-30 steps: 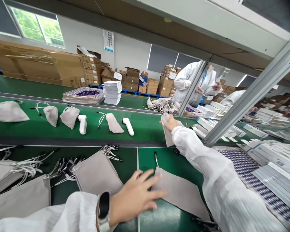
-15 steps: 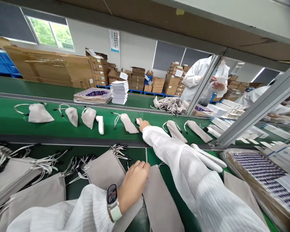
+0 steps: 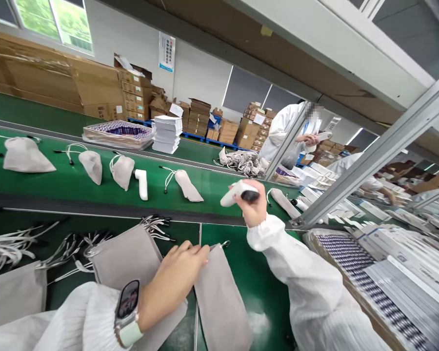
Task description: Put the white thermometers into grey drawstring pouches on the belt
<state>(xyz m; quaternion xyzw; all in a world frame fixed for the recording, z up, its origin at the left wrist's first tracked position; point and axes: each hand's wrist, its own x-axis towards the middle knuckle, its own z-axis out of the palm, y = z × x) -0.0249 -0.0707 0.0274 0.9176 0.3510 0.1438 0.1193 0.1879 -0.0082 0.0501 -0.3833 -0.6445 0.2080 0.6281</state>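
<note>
1. Nearest me, the person's left hand (image 3: 175,278) lies on the near green bench (image 3: 263,292). Its fingers are curled down on the top edge of a flat grey pouch (image 3: 223,304), pinching it at the mouth, where a small cord end shows. A smartwatch (image 3: 127,307) sits on that wrist, over a white sleeve.
2. Just left of that pouch a second grey pouch (image 3: 126,256) lies partly under the left forearm, and further left are more pouches with a tangle of white drawstrings (image 3: 40,243).
3. To the right, the right hand (image 3: 254,207) is raised above the far edge of the bench, fingers clenched around a white handheld thermometer (image 3: 237,191). The device is clear of the surface, its pale end pointing left and its dark end by the fingertips.
4. On the near right lie trays of printed cartons (image 3: 369,263).
5. Beyond the bench runs the green conveyor belt (image 3: 58,183). Filled drawstring bags (image 3: 91,163) lie along it, with a bare white thermometer (image 3: 142,178) next to one of them and another bag (image 3: 186,184) just left of the raised hand.
6. Past the belt stand a stack of white booklets (image 3: 166,132) and a wrapped tray (image 3: 117,134).
7. Farthest off, a co-worker in a white coat (image 3: 285,134) stands behind a slanted metal post (image 3: 369,156), with cardboard boxes (image 3: 95,87) against the wall.
</note>
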